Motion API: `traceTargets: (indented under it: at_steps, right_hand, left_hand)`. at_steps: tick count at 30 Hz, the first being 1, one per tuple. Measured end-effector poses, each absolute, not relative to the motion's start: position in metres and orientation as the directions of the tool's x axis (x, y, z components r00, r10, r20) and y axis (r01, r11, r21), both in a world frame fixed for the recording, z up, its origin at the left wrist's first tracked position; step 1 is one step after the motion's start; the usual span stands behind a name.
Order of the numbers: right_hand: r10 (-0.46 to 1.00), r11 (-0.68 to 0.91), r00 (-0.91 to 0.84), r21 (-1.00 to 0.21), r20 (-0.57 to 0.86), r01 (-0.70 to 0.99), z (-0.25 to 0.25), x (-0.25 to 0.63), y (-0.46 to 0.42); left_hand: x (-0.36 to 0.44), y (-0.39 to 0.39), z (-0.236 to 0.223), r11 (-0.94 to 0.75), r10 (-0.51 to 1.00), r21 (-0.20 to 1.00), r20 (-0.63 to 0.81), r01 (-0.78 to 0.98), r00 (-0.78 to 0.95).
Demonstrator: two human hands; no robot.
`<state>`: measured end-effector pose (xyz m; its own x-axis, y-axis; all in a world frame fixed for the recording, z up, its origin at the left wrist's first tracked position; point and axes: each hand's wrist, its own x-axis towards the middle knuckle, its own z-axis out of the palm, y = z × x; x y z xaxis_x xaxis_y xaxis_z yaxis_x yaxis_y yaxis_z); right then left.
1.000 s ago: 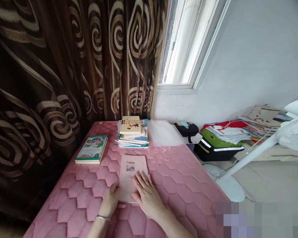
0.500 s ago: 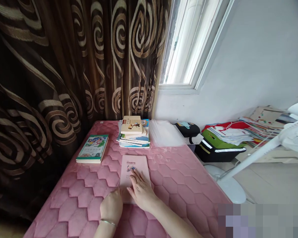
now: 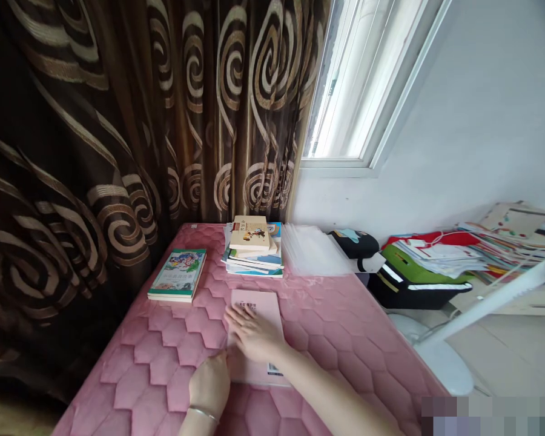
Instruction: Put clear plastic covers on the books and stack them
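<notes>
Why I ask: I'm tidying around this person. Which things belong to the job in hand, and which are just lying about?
In the job:
pink book, with the right hand on it and the left hand at its edge
perhaps the book stack, green-bordered book and clear sheets

Lying about, seemingly:
black-and-green container
papers on it
white stand

The right hand (image 3: 251, 332) has slid toward upper left across the pink book (image 3: 249, 369), hiding more cover print (image 3: 248, 304). A dark-edged patch (image 3: 274, 368) now shows, lower centre.

A swirl-patterned curtain (image 3: 163, 139) hangs beside the window (image 3: 361, 79).
</notes>
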<state>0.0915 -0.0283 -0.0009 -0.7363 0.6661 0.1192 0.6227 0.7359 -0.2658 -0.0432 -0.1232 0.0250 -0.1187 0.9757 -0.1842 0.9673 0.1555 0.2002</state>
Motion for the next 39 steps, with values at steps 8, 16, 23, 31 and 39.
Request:
traceTargets:
  at_steps: [8, 16, 23, 31, 39]
  right_hand:
    - [0.882, 0.459, -0.469, -0.286, 0.036, 0.841, 0.007, 0.057, 0.007]
    - [0.918, 0.393, -0.39, -0.289, 0.069, 0.873, 0.001, 0.121, -0.048]
    - [0.907, 0.417, -0.417, -0.296, 0.066, 0.86, 0.002, 0.135, -0.1]
    - [0.915, 0.398, -0.39, -0.383, 0.102, 0.833, -0.014, 0.13, -0.14]
    - [0.926, 0.376, -0.353, -0.385, 0.13, 0.843, -0.014, 0.119, -0.141]
  left_hand:
    - [-0.042, -0.126, 0.026, 0.164, 0.97, 0.178, -0.206, 0.97, -0.126]
    - [-0.041, -0.128, 0.013, 0.118, 0.99, 0.068, -0.083, 0.991, -0.112]
    - [-0.035, -0.132, 0.011, 0.121, 0.993, 0.02, 0.006, 0.993, -0.121]
    - [-0.022, -0.13, 0.018, 0.147, 0.987, 0.038, 0.067, 0.988, -0.149]
    - [-0.026, -0.119, 0.036, 0.18, 0.97, 0.137, -0.191, 0.974, -0.152]
